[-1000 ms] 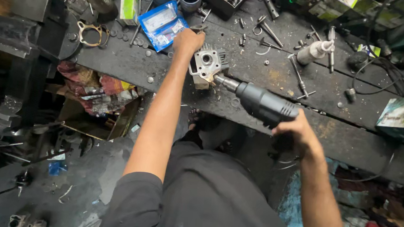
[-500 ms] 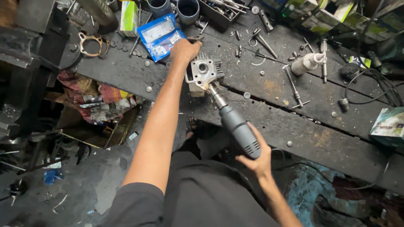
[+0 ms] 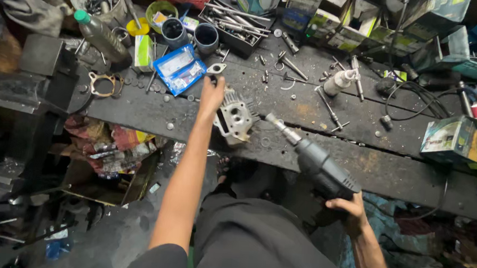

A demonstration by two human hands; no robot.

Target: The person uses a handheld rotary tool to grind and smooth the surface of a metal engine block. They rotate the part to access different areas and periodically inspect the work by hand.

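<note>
A grey finned metal engine part [image 3: 236, 117] rests near the front edge of a dark, greasy workbench [image 3: 317, 111]. My left hand [image 3: 212, 94] reaches forward and lies on its left side, fingers pointing away from me. My right hand [image 3: 347, 208] grips the rear of a dark grey power tool [image 3: 320, 166]. The tool's metal nose [image 3: 278, 126] points up-left and stands a little to the right of the engine part, apart from it.
A blue open case [image 3: 179, 68] lies left of my left hand, with two dark cups [image 3: 190, 35] and a green-capped bottle [image 3: 100, 35] behind it. Loose bolts and tools [image 3: 292, 65] litter the bench. Boxes [image 3: 456, 139] sit at the right; cluttered floor lies below left.
The tool's nose has drawn back from the engine part and now sits to its right. My right hand has dropped lower with the tool. My left hand stays on the part.
</note>
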